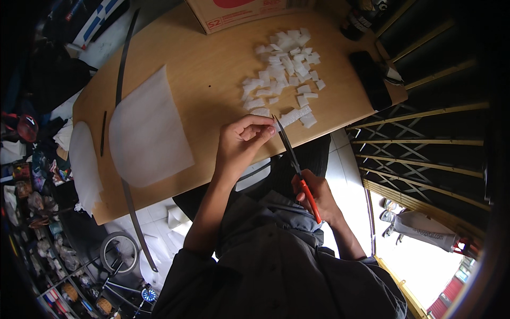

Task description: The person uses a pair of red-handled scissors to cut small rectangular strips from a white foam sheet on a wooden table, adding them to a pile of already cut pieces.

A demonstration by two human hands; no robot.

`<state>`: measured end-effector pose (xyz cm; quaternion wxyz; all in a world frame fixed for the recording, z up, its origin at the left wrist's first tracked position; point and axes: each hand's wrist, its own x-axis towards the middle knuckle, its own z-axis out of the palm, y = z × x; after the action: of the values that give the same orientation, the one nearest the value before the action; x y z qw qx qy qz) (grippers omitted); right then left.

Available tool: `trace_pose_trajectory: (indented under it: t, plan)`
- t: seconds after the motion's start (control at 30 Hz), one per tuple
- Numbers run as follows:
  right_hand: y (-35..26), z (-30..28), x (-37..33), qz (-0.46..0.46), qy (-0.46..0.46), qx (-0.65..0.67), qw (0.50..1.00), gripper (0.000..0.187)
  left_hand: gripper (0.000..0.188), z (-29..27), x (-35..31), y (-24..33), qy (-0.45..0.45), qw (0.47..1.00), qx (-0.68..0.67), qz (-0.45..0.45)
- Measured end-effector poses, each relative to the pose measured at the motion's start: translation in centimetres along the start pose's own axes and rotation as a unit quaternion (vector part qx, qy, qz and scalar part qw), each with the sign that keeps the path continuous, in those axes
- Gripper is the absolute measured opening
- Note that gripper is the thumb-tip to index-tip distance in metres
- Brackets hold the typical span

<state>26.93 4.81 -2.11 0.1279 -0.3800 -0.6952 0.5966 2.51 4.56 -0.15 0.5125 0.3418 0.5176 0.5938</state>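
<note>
My left hand (241, 143) is closed, thumb and forefinger pinching the end of a narrow white foam strip (295, 115) over the table's near edge. My right hand (317, 195) grips a pair of scissors (310, 201) by the red handles. The dark blades point away from me and lie across the strip, just right of my left fingertips. Whether they are fully closed is hard to see. Beyond both hands, a heap of small cut white foam pieces (287, 66) spreads over the tabletop.
On the wooden table (212, 64) lie a large white foam sheet (151, 133), a second sheet (85, 165), a long dark strip (121, 80) and a thin dark stick (103, 133). A cardboard box (239, 18), a dark bottle (358, 21) and a black phone (370, 80) are farther off. Right stands a metal gate (425, 141).
</note>
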Motion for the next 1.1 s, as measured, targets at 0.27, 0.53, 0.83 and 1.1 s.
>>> trace_pose_trajectory:
  t: [0.27,0.53,0.83,1.1]
  plan:
    - [0.0,0.6,0.5,0.003,0.03,-0.004,1.0,0.024,0.014,-0.6,-0.1,0.1,0.009,1.0,0.016,-0.007]
    - [1.3,0.9,0.4,0.039,0.036,0.003,0.999,0.033,0.012,-0.9,0.4,-1.1,0.052,0.995,0.078,0.038]
    - [1.8,-0.4,-0.6,0.034,0.027,0.051,0.998,0.073,0.01,0.4,5.2,1.1,0.023,0.909,0.362,0.203]
    - [2.7,-1.4,-1.5,0.035,0.039,0.045,0.998,0.07,0.019,1.3,10.5,1.5,-0.138,0.764,0.568,0.275]
